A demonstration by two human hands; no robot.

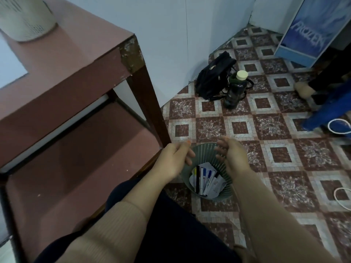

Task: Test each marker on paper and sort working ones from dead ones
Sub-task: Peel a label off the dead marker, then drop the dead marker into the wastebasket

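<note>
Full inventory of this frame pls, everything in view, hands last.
wastebasket: 1, green, on the floor below the hands
markers: several, mostly white with blue or black, inside wastebasket
paper scraps: a few, white, in wastebasket among markers
table: 1, pinkish-brown, left
perforated container: 1, white, on table, top left
paper sheet: 1, white, on table, left edge
backpack: 1, black, floor by wall
bottle: 1, dark with cream cap, beside backpack
Frozen-print box: 1, blue, top right
left hand: empty, over wastebasket
right hand: empty, over wastebasket
</note>
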